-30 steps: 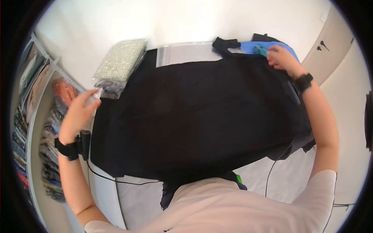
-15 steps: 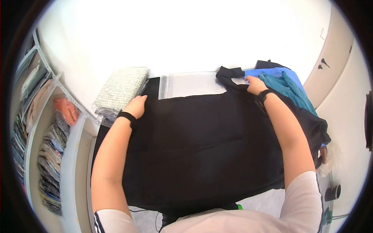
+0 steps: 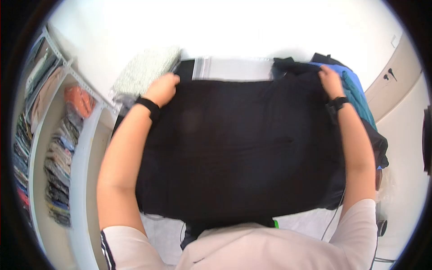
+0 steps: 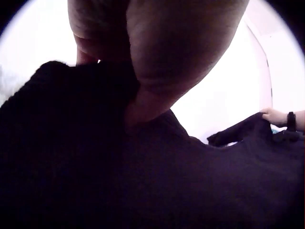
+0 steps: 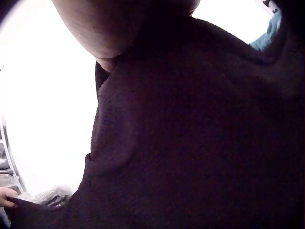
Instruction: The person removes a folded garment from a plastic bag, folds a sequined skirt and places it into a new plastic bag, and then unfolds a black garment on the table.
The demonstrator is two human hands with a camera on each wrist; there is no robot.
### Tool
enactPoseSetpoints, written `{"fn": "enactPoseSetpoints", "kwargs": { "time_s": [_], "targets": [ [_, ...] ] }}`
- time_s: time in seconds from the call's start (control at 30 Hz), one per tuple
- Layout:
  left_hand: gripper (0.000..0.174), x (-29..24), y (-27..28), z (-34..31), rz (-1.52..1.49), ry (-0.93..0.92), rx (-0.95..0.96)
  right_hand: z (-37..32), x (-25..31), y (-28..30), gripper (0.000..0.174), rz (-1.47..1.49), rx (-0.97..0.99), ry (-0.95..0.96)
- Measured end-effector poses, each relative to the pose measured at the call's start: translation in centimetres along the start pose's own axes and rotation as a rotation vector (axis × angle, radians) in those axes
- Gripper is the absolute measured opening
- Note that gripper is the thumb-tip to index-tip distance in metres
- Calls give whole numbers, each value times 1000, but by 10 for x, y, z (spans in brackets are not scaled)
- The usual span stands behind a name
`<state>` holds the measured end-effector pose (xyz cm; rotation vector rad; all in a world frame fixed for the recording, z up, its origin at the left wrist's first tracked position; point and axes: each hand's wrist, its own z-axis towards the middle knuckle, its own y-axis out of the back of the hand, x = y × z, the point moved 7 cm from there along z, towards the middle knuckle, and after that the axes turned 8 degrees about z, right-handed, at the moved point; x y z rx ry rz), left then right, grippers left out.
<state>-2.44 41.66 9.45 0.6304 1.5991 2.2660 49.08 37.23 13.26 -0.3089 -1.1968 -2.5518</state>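
Note:
A broad black garment [image 3: 238, 139] spans the space in front of the person, its far edge stretched between the two hands. My left hand [image 3: 164, 89] grips its far left corner beside the bagged knit. In the left wrist view the thumb [image 4: 152, 102] presses on the dark cloth, which rises in a peak there. My right hand [image 3: 332, 83] pinches the far right part, where the right wrist view shows the fabric [image 5: 190, 124] hanging in folds below it. Most of the fingertips are hidden behind the cloth.
A pale knit in clear plastic [image 3: 146, 69] lies at the back left, with a clear flat bag [image 3: 238, 68] at the back middle. Blue [image 3: 353, 78] and teal clothes [image 3: 357, 105] are heaped at the right. Shelves [image 3: 85, 148] of bagged clothes line the left side.
The left hand has come from beside the bagged knit onto the garment's far left corner. The right hand has left the teal cloth for the garment. The garment's far edge is now drawn straighter.

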Motion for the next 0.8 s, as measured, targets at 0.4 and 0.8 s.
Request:
{"fn": "enactPoseSetpoints", "kwargs": {
  "time_s": [0.4,0.8],
  "targets": [
    [31,-57,102,-183,-238,-268,100,-178,80,117,35,236,832,-207],
    [12,-94,128,-159,-548,-168,104,-138,39,60,43,364,616,-611]
  ]
}}
